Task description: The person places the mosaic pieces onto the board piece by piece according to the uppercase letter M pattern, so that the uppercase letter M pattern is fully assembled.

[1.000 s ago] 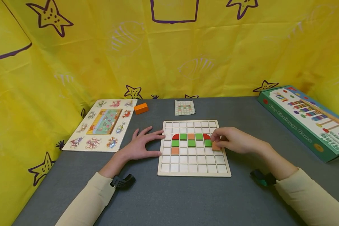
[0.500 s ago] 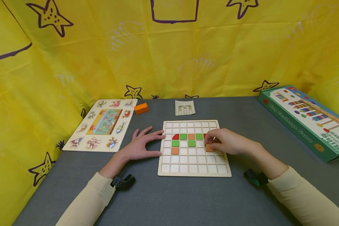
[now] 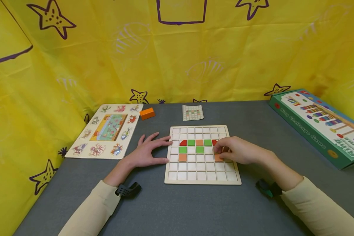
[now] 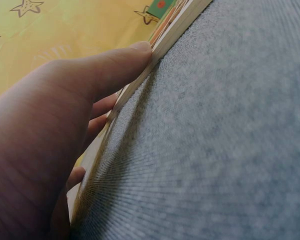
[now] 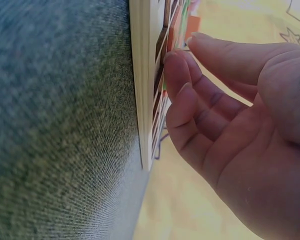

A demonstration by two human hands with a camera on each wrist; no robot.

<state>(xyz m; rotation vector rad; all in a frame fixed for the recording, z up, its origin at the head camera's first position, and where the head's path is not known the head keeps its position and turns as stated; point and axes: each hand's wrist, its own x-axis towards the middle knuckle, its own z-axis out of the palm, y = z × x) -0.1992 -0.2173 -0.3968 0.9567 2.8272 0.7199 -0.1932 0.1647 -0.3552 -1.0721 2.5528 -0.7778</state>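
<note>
A wooden grid board (image 3: 191, 182) lies on the dark tabletop, bearing red, green and orange tiles. My right hand (image 3: 239, 150) is over its right part, fingers curled at an orange square tile (image 3: 219, 158). That tile looks flat at a cell below the right green one, which the hand hides; a red tile (image 3: 214, 142) is partly covered. In the right wrist view the right hand (image 5: 230, 110) has its fingertips low against the board. My left hand (image 3: 146, 151) has its fingers spread, with fingertips and thumb touching the board's left edge. Another orange tile (image 3: 182, 157) sits on the left.
A small pattern card (image 3: 193, 112) lies behind the board. An orange block (image 3: 147, 113) stands by a sea-animal picture board (image 3: 85, 154) on the left. A green game box (image 3: 306, 131) is at the right. Yellow cloth (image 3: 177, 65) hangs behind.
My right hand has moved left with the orange tile and lowered it to the cell under the right green tile. The left hand has stayed at the board's edge.
</note>
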